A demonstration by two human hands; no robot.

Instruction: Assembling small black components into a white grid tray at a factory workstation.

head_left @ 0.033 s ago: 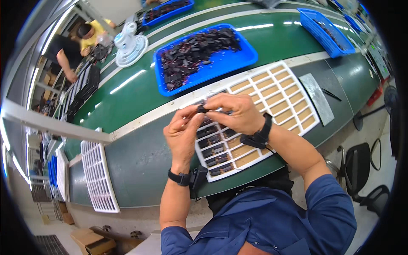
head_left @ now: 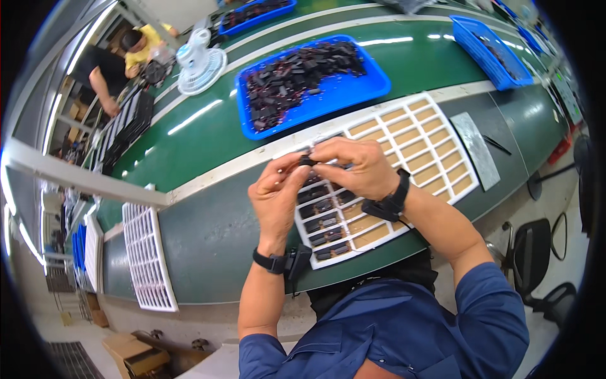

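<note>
The left hand (head_left: 274,196) pinches a small black part (head_left: 307,161) between thumb and fingers; the right hand (head_left: 353,167) closes on it from the other side, its thumb and forefinger drawn narrow at the piece; the part thus sits between the two sets of fingertips, above the far left portion of a white grid tray (head_left: 466,165), its finer details too small to tell; beneath and just nearer the wearer, black pieces (head_left: 325,237) lie in the tray's left compartments, while those on the right show bare brown bottoms; the tray rests on a dark green surface (head_left: 208,240); beyond the hands stands a blue tray (head_left: 334,104) heaped with black parts and reddish bits; a grey plate (head_left: 475,150) lies just right of the grid tray.
</note>
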